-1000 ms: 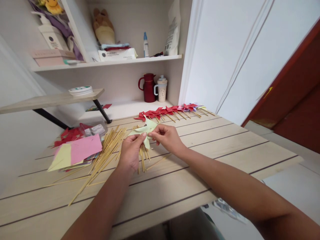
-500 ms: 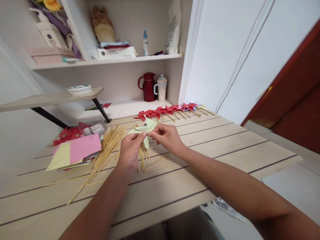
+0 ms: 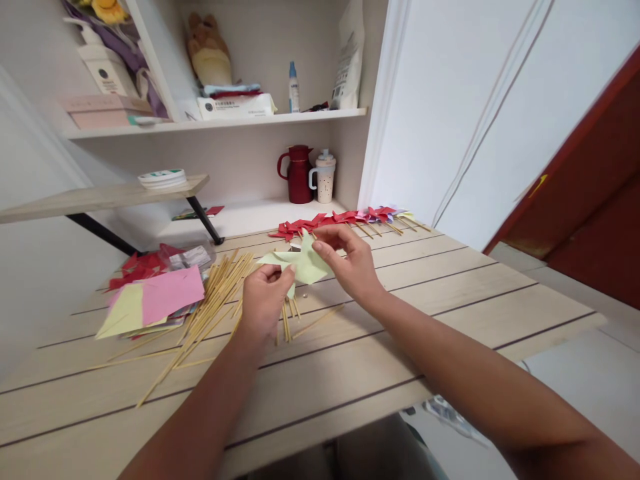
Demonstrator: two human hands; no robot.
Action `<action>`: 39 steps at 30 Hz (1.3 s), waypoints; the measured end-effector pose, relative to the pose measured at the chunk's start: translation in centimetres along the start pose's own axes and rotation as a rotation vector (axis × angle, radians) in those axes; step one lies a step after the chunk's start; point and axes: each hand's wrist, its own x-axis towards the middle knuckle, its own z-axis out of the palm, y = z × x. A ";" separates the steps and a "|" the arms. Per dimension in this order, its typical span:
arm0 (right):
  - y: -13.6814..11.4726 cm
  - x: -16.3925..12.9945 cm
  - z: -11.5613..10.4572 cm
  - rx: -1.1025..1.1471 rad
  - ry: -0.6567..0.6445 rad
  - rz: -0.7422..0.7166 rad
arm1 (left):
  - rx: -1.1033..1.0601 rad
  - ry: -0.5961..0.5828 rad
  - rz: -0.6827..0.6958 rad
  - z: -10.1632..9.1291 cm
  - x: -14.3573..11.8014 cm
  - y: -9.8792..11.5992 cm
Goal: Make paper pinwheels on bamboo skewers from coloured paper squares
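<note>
My left hand pinches a pale green paper pinwheel between thumb and fingers, near its middle. Its blades spread up, left and right. Beside the upper right blade is my right hand, thumb and index finger apart, with the thumb tip at the paper's edge. Under the pinwheel lie several thin wooden sticks, partly hidden by the paper and my left hand. A tiny shiny bit rests on the table just right of them.
To the left lie a bundle of wooden sticks, pink and yellow paper sheets, red paper pieces and a clear bag. Finished pinwheels line the table's back edge. Behind stand a red jug and a lidded cup.
My right hand has moved up and right from the pinwheel's middle, and its pinch has opened. The right blade now lies spread out wider. My left hand keeps its hold.
</note>
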 end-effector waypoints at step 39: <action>-0.4 0.6 0.8 0.582 -0.027 0.552 | -0.072 -0.020 0.217 -0.6 0.5 -0.4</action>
